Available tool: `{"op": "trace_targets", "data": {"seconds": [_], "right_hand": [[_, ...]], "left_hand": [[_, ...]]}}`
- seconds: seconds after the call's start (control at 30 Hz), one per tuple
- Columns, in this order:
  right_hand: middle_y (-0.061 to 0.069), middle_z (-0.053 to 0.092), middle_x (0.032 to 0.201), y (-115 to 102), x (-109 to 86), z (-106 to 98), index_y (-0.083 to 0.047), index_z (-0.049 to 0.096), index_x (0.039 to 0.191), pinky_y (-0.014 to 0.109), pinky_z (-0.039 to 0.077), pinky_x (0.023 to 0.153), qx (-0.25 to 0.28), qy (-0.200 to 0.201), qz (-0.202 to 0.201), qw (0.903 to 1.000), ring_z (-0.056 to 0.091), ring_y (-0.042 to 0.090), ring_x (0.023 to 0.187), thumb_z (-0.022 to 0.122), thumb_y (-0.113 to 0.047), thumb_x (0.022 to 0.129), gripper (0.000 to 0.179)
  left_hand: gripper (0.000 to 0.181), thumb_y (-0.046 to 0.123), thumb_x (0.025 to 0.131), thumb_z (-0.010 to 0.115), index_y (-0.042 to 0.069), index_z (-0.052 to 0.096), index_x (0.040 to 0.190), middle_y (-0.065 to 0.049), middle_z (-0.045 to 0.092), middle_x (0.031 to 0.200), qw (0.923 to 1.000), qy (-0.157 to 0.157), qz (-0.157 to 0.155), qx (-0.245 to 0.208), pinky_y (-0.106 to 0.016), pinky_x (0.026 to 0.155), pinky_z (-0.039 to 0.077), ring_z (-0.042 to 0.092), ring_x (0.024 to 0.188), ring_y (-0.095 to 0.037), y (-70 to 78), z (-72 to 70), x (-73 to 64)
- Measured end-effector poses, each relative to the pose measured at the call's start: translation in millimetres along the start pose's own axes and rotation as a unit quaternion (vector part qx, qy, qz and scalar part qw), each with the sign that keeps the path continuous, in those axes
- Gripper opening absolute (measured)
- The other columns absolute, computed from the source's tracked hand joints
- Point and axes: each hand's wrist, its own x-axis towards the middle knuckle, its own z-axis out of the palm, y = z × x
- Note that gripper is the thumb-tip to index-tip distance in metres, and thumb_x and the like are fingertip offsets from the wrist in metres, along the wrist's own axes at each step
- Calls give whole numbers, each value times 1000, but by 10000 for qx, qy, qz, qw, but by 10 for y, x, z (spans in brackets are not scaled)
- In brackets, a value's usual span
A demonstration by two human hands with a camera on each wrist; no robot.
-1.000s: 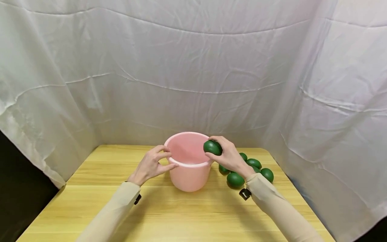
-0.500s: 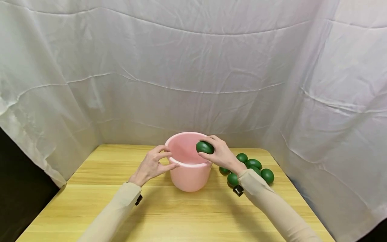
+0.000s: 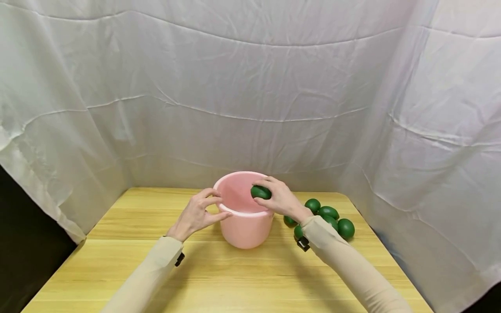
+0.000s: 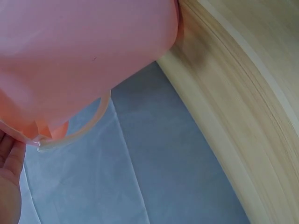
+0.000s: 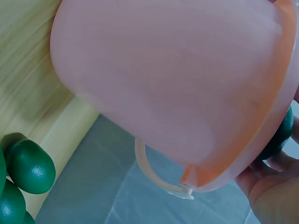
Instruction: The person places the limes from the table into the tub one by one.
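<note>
A pink bucket [image 3: 247, 230] stands upright on the wooden table. At its left rim my left hand [image 3: 195, 214] holds on, thumb along the front edge and curved fingers at the side; the left wrist view shows those fingers [image 4: 14, 158] right at the rim. My right hand [image 3: 279, 198] grips a dark green avocado [image 3: 260, 192] between thumb and fingers, over the bucket's mouth near the right rim. From the right wrist, the avocado [image 5: 280, 137] is partly hidden behind the bucket's rim. The bucket's floor is out of sight.
Several more avocados [image 3: 346, 228] lie grouped on the table [image 3: 242, 278] right of the bucket, some partly covered by my right forearm. A pale bucket handle [image 5: 152, 172] hangs down at the far side. White cloth [image 3: 242, 87] surrounds the table behind and at the sides.
My right hand has moved left with the avocado, from the bucket's right rim to over its opening, and slightly lower. The left hand stays at the rim.
</note>
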Motion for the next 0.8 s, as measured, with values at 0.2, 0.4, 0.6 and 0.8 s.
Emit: {"op": "trace_targets", "data": {"seconds": [0.2, 0.4, 0.6, 0.8], "right_hand": [[10, 57, 135, -2, 26, 32, -19, 63, 128, 43, 55, 86, -218, -49, 43, 9997, 62, 26, 107, 73, -30, 86, 45], [12, 56, 137, -23, 48, 67, -19, 63, 127, 46, 54, 87, -309, -39, 80, 9995, 62, 26, 108, 73, -30, 85, 44], [12, 56, 136, -18, 56, 99, -17, 64, 126, 46, 55, 87, -299, 38, 116, 9995, 62, 27, 107, 75, -31, 84, 45], [13, 56, 137, -9, 88, 113, -18, 63, 126, 45, 55, 87, -295, 27, 169, 9994, 62, 28, 109, 75, -32, 85, 46]], "left_hand": [[29, 40, 73, 86, 17, 74, 84, -5, 66, 104, 10000, 2, -2, -8, -34, 82, 59, 64, 96, -18, -5, -1, 4], [29, 41, 73, 85, 17, 73, 82, -2, 66, 103, 9999, 91, 74, -15, -34, 82, 59, 65, 95, -18, -10, 1, 7], [28, 41, 74, 85, 17, 74, 83, -2, 65, 103, 9998, 109, 135, -28, -32, 78, 59, 64, 93, -18, -11, 2, 3], [30, 41, 74, 85, 16, 74, 86, -4, 65, 103, 9999, 75, 107, -32, -31, 75, 58, 63, 90, -17, -8, 3, 2]]}}
